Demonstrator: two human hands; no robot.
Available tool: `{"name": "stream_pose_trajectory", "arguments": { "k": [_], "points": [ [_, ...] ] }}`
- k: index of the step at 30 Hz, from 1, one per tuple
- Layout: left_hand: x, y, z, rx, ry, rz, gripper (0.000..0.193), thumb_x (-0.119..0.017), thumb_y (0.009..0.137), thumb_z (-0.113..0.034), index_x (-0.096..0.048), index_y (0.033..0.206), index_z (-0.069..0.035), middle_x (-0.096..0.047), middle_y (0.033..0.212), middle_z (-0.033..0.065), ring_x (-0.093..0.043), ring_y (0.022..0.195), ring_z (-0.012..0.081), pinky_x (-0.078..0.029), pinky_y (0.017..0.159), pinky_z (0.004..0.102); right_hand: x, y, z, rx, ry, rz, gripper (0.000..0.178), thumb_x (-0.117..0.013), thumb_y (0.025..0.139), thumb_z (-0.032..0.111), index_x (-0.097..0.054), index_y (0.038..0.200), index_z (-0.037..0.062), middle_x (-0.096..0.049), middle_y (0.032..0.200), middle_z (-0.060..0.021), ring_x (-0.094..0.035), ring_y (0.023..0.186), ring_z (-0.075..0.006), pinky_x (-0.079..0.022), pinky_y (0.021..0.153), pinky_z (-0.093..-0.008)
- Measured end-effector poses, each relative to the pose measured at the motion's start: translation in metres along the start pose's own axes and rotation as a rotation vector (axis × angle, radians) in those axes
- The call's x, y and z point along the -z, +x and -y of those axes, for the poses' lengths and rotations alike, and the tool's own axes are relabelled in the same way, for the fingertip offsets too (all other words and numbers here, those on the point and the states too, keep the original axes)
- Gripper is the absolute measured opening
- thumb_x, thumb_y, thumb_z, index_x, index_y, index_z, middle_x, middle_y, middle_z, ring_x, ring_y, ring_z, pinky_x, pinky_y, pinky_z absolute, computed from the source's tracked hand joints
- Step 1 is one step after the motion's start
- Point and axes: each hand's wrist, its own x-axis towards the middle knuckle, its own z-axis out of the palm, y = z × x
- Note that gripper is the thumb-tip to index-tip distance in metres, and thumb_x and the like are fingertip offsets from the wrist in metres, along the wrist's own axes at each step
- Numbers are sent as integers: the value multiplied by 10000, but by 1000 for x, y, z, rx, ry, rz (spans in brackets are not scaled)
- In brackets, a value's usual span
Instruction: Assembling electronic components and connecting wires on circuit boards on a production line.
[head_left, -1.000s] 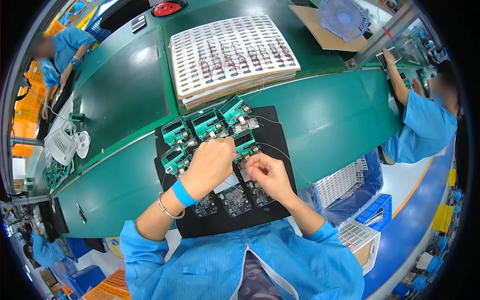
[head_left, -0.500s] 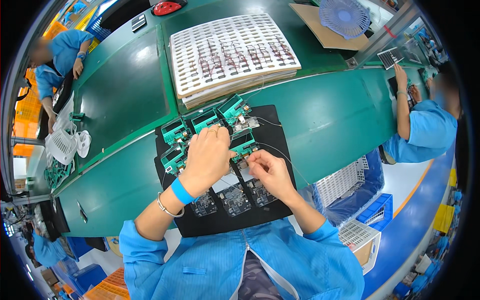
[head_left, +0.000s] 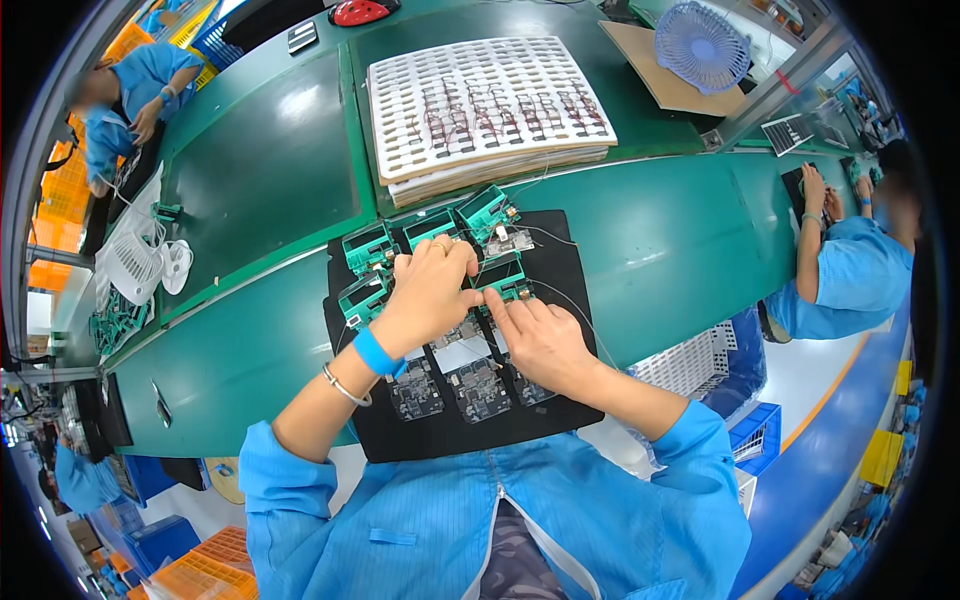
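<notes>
Several green plastic holders with small circuit boards and thin wires lie in two rows on a black mat. My left hand, with a blue wristband and a metal bangle, is curled over the middle of the group, its fingers bent round a holder mostly hidden beneath it. Close beside its thumb, my right hand has its fingers bent together at the near edge of a green holder. What its fingertips pinch is hidden. Bare dark circuit boards lie nearer me on the mat.
Behind the mat stands a stack of white slotted trays holding small wired parts. A blue fan rests on cardboard at the back right. White plastic parts lie at left. Co-workers sit on both sides; crates stand below the bench at right.
My right hand has moved in to the left, against the green holder and close to my left thumb. My left hand stays over the holders. The whole view has shifted slightly.
</notes>
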Motion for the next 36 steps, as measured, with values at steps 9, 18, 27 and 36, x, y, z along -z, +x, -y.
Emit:
{"name": "stream_pose_trajectory", "arguments": {
  "k": [9,18,27,36],
  "points": [
    [8,-81,3,222,43,-489,92,-683,781,-131,-641,853,-93,-573,1008,48,-474,1078,266,-317,908,397,13,41,-44,31,604,108,105,-639,777,67,-648,881,77,-599,810,-58,-618,767,-257,-502,649,-379],
    [-14,-80,4,390,34,-507,99,-713,760,-173,-668,793,-91,-525,1011,46,-436,1074,265,-289,904,418,2,79,-54,187,676,427,31,-628,796,110,-600,789,98,-564,798,-58,-617,757,-279,-493,632,-413],
    [-5,-90,5,295,-52,-518,75,-692,735,-94,-633,752,-51,-558,961,80,-483,1022,279,-360,877,378,-8,47,-40,105,553,203,98,-577,787,48,-526,867,73,-516,870,-76,-598,840,-267,-494,608,-399],
    [7,-118,59,530,-184,-598,161,-664,804,-171,-631,770,-17,-601,957,97,-514,969,278,-411,848,389,12,37,-32,-540,1358,-218,69,-525,927,49,-543,869,16,-556,735,4,-502,595,-43,-420,537,-199]
  ]
}}
